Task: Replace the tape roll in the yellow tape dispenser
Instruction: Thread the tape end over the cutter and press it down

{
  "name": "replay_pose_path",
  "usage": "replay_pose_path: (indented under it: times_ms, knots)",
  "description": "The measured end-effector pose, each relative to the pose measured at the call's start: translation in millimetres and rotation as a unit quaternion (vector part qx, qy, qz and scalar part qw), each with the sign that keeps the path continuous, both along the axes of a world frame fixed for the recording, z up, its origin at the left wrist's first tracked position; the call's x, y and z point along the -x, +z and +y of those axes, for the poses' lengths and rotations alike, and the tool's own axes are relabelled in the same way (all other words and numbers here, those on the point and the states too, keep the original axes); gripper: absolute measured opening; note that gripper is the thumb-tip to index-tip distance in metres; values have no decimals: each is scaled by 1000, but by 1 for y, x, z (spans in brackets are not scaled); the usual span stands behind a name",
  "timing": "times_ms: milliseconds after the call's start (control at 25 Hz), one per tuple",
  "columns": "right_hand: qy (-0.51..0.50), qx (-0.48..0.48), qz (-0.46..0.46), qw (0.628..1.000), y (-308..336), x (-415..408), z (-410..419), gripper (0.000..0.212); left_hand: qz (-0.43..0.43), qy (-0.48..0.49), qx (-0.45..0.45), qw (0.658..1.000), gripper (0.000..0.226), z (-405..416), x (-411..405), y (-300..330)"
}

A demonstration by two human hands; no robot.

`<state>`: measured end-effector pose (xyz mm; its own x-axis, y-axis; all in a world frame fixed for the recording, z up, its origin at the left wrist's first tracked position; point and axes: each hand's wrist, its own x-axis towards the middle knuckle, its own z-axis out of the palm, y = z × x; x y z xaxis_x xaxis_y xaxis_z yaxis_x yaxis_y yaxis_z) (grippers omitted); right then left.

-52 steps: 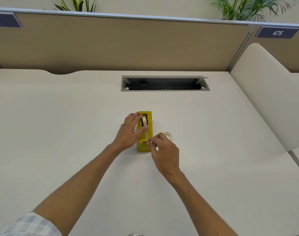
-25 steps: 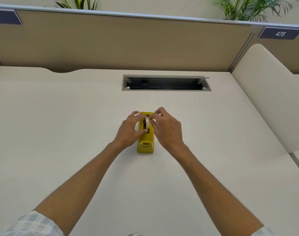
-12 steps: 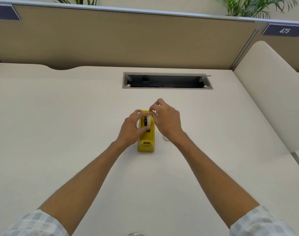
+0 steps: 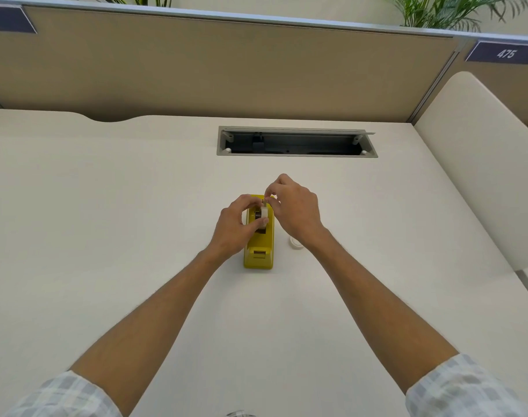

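Bare forearms, pale blue-white checked sleeves (image 4: 455, 386) pushed up

One readable number: "475", white figures on a dark blue nameplate (image 4: 504, 52), far right, fixed to the tan partition (image 4: 226, 67) just under its grey top rail

Second dark blue nameplate (image 4: 8, 19), far left on the same partition, cut off by the frame edge; only a fragment of a white character shows, not readable

Yellow tape dispenser (image 4: 259, 251), centre of the desk: no brand or marking can be made out on its body

Nothing legible on the tape roll (image 4: 263, 212) seated in the dispenser, nor on the small white ring (image 4: 294, 244) lying just to its right
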<state>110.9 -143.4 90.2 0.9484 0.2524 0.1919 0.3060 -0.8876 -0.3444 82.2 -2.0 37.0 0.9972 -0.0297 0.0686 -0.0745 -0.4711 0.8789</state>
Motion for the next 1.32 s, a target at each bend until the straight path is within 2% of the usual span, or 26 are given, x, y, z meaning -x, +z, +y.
replay_pose_path:
  times_ms: [280,520,680,960,1320]
  knots:
    - [2,12,14,1000,-3,-1,2,19,6,3,-48,999,40,2,-4,1]
    - [8,19,22,1000,-7,1,3,22,48,28,-51,997,42,3,-2,2]
    - [5,17,17,1000,-8,3,4,21,30,27,-30,999,40,1,-3,2]
    - [0,26,23,999,-9,4,5,20,31,33,-14,999,68,-2,-1,0]
    - [4,38,14,999,-8,3,5,22,22,30,-29,999,68,2,-3,-5]
